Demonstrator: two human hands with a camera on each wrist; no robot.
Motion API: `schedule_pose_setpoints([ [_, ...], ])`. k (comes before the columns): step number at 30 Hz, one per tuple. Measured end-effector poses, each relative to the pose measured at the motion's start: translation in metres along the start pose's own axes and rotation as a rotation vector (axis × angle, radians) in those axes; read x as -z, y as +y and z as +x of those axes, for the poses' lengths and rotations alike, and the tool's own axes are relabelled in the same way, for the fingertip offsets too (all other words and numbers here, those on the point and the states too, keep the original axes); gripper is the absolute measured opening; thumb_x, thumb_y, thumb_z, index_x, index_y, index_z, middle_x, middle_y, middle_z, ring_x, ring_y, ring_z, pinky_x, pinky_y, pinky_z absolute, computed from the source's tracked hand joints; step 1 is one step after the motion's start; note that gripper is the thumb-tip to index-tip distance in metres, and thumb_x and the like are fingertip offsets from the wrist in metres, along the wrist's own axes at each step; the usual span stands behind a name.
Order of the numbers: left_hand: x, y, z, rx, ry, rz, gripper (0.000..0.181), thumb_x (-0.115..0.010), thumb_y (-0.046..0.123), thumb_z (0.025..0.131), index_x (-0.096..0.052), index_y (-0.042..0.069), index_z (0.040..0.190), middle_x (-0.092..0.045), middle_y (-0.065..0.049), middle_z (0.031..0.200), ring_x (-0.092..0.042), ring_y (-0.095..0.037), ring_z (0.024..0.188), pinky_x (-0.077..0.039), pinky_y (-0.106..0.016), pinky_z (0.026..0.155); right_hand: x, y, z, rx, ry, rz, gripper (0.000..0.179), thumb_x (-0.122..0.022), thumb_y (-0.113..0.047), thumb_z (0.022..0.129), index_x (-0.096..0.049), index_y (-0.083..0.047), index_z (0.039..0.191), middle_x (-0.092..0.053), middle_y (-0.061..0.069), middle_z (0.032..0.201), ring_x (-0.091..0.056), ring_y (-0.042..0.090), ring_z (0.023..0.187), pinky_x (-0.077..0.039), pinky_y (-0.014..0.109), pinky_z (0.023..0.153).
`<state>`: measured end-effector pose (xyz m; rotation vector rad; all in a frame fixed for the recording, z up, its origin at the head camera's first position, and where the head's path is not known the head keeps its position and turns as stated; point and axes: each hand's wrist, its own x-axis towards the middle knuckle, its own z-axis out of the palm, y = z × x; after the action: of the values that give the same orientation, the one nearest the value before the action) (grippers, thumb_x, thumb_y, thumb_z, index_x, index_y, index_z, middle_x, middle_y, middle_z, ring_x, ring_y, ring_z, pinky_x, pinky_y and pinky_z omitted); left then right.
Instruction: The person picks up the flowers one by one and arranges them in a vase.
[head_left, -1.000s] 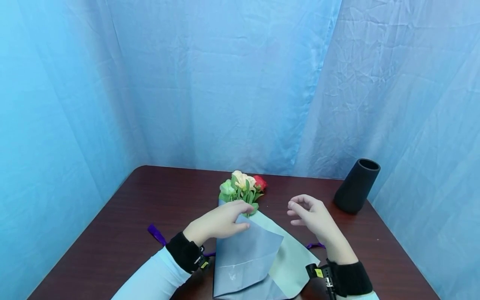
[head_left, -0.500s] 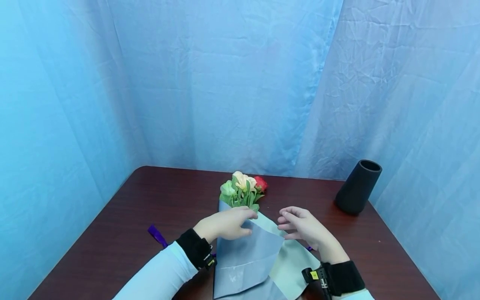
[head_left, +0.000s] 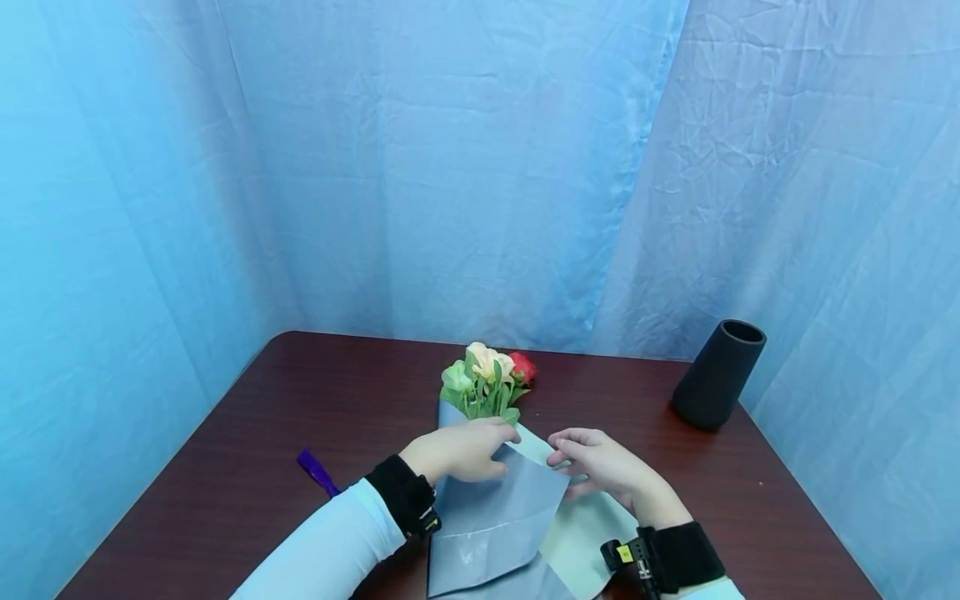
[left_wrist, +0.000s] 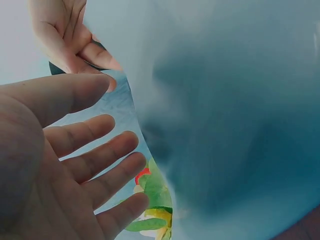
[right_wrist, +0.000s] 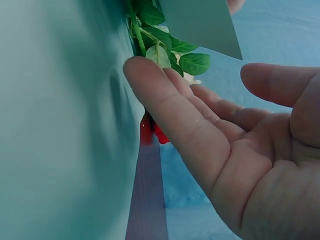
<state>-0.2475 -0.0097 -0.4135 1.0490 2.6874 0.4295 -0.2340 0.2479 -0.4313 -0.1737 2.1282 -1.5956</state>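
Note:
A bouquet of artificial flowers (head_left: 483,373), cream, pale green and red, lies at the table's middle in wrapping paper. The paper's blue side (head_left: 480,533) is folded over the stems from the left; its pale green side (head_left: 588,533) spreads to the right. My left hand (head_left: 459,450) is over the blue fold just below the blooms. In the left wrist view its fingers are spread and extended beside the paper. My right hand (head_left: 603,471) is over the pale green part by the fold's tip. The right wrist view shows its thumb and fingers apart, holding nothing.
A black vase (head_left: 716,375) stands at the table's right back corner. A purple ribbon (head_left: 317,471) pokes out left of my left forearm. Blue curtains (head_left: 450,167) hang around the dark wooden table (head_left: 247,458).
My right hand has moved left and down, toward the fold's tip and over the pale green paper. My left hand has shifted slightly right and down. Flowers and paper are nearly unmoved.

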Motion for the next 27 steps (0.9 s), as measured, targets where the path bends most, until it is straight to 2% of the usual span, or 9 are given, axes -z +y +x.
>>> schedule_pose_setpoints([
  [5, -0.002, 0.005, 0.004, -0.012, -0.016, 0.020, 0.045, -0.067, 0.024, 0.098, -0.060, 0.013, 0.141, -0.057, 0.000, 0.139, -0.056, -0.008, 0.120, -0.046, -0.028, 0.102, -0.003, 0.001, -0.002, -0.014, -0.014, -0.014, 0.051, -0.051, -0.028, 0.108, -0.047, 0.006, 0.145, -0.066, 0.016, 0.116, -0.058, 0.042, 0.121, -0.058, 0.051, 0.082],
  [12, -0.006, 0.012, 0.008, -0.036, -0.036, 0.054, 0.046, -0.067, 0.024, 0.098, -0.059, 0.013, 0.142, -0.057, 0.001, 0.141, -0.054, -0.007, 0.125, -0.044, -0.028, 0.104, -0.004, 0.002, -0.003, -0.035, -0.046, -0.028, 0.049, -0.054, -0.027, 0.106, -0.050, 0.005, 0.143, -0.060, 0.020, 0.126, -0.063, 0.033, 0.107, -0.058, 0.052, 0.078],
  [16, -0.007, 0.017, 0.010, -0.045, -0.049, 0.050, 0.046, -0.067, 0.025, 0.099, -0.059, 0.014, 0.142, -0.058, 0.003, 0.141, -0.054, -0.007, 0.127, -0.045, -0.029, 0.104, -0.004, 0.003, -0.002, -0.041, -0.047, -0.032, 0.047, -0.054, -0.028, 0.106, -0.053, 0.003, 0.142, -0.059, 0.020, 0.126, -0.063, 0.033, 0.106, -0.059, 0.051, 0.077],
  [22, -0.008, 0.018, 0.011, -0.061, -0.032, 0.076, 0.045, -0.067, 0.027, 0.098, -0.060, 0.016, 0.141, -0.059, 0.003, 0.137, -0.056, -0.007, 0.121, -0.046, -0.028, 0.101, -0.005, 0.003, -0.003, -0.045, -0.066, -0.038, 0.048, -0.053, -0.027, 0.106, -0.052, 0.004, 0.142, -0.060, 0.019, 0.124, -0.064, 0.031, 0.101, -0.058, 0.052, 0.077],
  [27, -0.007, 0.017, 0.011, -0.070, -0.009, 0.070, 0.042, -0.067, 0.029, 0.098, -0.062, 0.016, 0.138, -0.059, 0.002, 0.135, -0.058, -0.007, 0.115, -0.048, -0.027, 0.098, -0.005, 0.003, -0.003, -0.038, -0.070, -0.040, 0.048, -0.053, -0.027, 0.107, -0.052, 0.005, 0.142, -0.061, 0.018, 0.124, -0.061, 0.038, 0.113, -0.058, 0.053, 0.077],
])
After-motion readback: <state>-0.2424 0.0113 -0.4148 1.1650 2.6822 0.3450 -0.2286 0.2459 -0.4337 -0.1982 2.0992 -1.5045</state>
